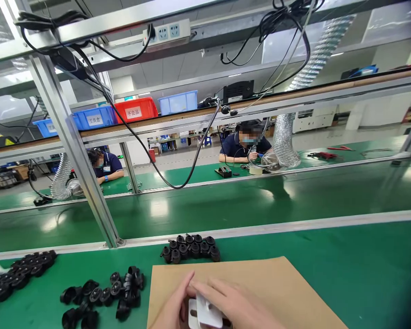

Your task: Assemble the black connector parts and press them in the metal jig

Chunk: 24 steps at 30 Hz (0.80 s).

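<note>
My left hand [174, 305] and my right hand [238, 305] meet low in the view, over a brown cardboard sheet [274, 283]. Between them sit flat white plastic pieces [208, 314] with rounded corners and slots; their exact kind cannot be made out. My left fingers close around the left side, the thumb hidden in part. From the right, my other hand curls over the top of the pieces. Just beyond the sheet stands a cluster of small black knob-like parts [191, 249]. More black ring-shaped parts [106, 294] lie left of the cardboard.
Black round parts [18, 276] are lined up at far left. A metal post [73, 141] rises from the bench edge, and a black cable [164, 180] hangs in a loop. Across the green conveyor belt [205, 210] two people sit working. Blue and red bins [137, 108] stand on a shelf.
</note>
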Available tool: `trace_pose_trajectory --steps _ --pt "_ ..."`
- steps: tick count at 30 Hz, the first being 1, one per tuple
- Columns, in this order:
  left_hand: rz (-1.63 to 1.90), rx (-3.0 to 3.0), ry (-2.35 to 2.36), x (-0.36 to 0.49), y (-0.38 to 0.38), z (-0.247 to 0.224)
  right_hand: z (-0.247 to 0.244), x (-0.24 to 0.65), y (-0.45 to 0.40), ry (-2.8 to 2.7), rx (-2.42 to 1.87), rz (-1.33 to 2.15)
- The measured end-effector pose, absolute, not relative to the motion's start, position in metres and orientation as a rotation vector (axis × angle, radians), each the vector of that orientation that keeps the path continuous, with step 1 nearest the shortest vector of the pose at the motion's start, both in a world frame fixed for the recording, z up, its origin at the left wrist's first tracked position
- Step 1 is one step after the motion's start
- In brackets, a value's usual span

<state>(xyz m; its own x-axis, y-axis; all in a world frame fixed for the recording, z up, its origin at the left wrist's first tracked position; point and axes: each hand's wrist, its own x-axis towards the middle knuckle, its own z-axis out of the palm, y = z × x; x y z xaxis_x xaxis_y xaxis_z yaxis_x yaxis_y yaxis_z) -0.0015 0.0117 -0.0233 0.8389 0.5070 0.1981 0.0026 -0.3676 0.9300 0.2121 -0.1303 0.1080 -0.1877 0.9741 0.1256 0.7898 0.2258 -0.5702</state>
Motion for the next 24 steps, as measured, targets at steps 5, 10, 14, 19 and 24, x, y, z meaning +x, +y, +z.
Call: trace_pose_trajectory --steps 5,10,14,19,24 --pt "0.578 1.849 0.386 -0.002 0.012 -0.030 0.104 0.215 -0.131 -2.051 -1.531 0.578" --pt "0.539 1.874 0.398 -0.002 0.010 -0.024 0.102 0.212 -0.131 -2.064 -1.640 0.440" --pt "0.545 1.830 0.396 -0.002 0.005 -0.016 0.106 0.209 -0.134 -2.043 -1.474 0.530" --pt "0.540 1.820 0.362 -0.002 -0.001 -0.002 0.096 0.211 -0.127 -2.031 -1.579 0.460" --pt "0.539 1.811 0.354 -0.001 0.006 -0.007 0.102 0.223 -0.125 -1.913 -1.209 0.913"
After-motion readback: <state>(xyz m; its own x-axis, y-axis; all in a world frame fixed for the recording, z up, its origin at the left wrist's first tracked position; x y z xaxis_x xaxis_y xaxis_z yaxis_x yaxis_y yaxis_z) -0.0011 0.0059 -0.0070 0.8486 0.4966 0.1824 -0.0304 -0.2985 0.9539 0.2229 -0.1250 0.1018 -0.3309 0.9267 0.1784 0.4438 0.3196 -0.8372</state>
